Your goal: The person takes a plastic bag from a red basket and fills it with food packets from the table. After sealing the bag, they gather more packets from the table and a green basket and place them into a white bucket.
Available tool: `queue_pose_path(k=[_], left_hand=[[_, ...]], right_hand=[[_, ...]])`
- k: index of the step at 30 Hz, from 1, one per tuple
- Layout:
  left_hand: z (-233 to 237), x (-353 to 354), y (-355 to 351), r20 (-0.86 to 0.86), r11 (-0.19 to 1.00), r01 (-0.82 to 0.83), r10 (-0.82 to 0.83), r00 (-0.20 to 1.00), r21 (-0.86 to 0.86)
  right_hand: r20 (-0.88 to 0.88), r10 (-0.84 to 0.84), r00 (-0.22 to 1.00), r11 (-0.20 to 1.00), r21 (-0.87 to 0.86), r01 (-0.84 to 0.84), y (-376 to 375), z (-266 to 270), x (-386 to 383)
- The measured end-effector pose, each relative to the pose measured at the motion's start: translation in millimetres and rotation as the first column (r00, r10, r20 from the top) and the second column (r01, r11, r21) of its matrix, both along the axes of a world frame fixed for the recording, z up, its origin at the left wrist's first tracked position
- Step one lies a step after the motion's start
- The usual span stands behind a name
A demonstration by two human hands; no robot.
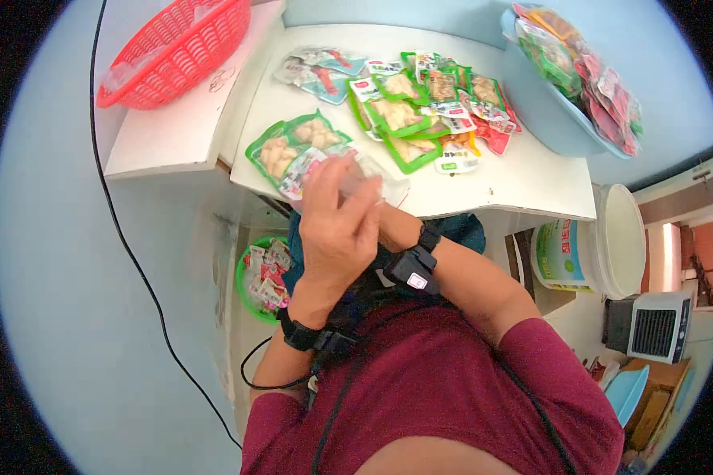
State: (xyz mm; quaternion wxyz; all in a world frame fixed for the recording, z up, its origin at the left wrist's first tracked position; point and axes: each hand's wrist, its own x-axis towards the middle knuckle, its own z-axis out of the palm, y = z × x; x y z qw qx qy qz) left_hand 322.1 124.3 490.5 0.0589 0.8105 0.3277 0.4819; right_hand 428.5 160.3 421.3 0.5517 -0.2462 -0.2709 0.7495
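My left hand (334,220) is at the front edge of the white table, its fingers curled and pressed against a crumpled clear plastic bag (379,176). My right hand (398,228) crosses behind it; its fingers are mostly hidden by the left hand. Just beyond the fingers lie green-edged food packets (299,141) with pale pieces inside. Farther right is a loose pile of similar packets (398,115), some green, some red or orange. Light-blue packets (323,70) with a red mark lie at the back left.
A red basket (178,59) stands on the left ledge. At the right, a blue basin (550,123) is heaped with packets. Below are a green basin (245,293) of small wrappers and a white bucket (619,241). A black cable (127,245) hangs at the left.
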Motion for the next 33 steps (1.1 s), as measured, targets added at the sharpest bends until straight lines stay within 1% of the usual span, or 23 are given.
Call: queue_pose_path(k=[4,7,9,11,14,16,17,20,23,25,29,32,33], left_hand=[[-12,0,13,0.144,0.969,0.115,-0.085,0.986,-0.218],[-21,-5,17,0.094,0.949,0.116,-0.092,0.991,-0.292],[-29,-9,19,0.111,0.94,0.094,-0.06,0.992,-0.328],[-31,-10,20,0.125,0.93,0.093,-0.051,0.991,-0.355],[-30,-10,21,0.133,0.925,0.097,-0.051,0.99,-0.368],[-34,-8,22,0.122,0.929,0.074,-0.031,0.992,-0.363],[-34,-8,23,0.146,0.924,0.086,-0.033,0.989,-0.373],[-34,-9,25,0.205,0.913,0.102,-0.02,0.978,-0.396],[-34,-15,28,0.227,0.911,0.093,0.001,0.974,-0.402],[-34,-16,29,0.235,0.913,0.094,0.002,0.972,-0.396],[-40,-19,32,0.159,0.933,0.04,0.019,0.987,-0.359],[-35,-17,27,0.109,0.937,-0.003,0.044,0.993,-0.35],[-33,-15,26,0.094,0.938,-0.019,0.054,0.994,-0.345]], right_hand=[[-0.084,0.065,0.994,0.998,-0.013,-0.066,-12,3,-2],[-0.115,0.086,0.99,0.996,0.016,-0.084,-11,1,-8],[-0.116,0.083,0.99,0.997,0.015,-0.082,-9,1,-13],[-0.089,0.054,0.995,0.998,-0.031,-0.057,-11,5,-16],[-0.059,0.008,0.998,0.977,-0.211,-0.02,-24,32,-18],[-0.007,-0.044,0.999,0.978,-0.203,0.041,-27,33,-20],[0.019,-0.07,0.997,0.978,-0.195,0.072,-27,34,-21],[0.131,-0.06,0.99,0.988,-0.131,0.077,-26,29,-22],[0.115,-0.098,0.988,0.972,-0.2,0.12,-34,50,-28],[0.177,-0.053,0.983,0.983,-0.166,0.083,-43,55,-22],[0.287,0.051,0.957,0.993,-0.12,-0.017,-70,62,11],[0.568,0.07,0.82,0.997,-0.071,-0.036,-79,83,66],[0.63,-0.06,0.774,0.998,0.009,0.07,-79,84,82]])
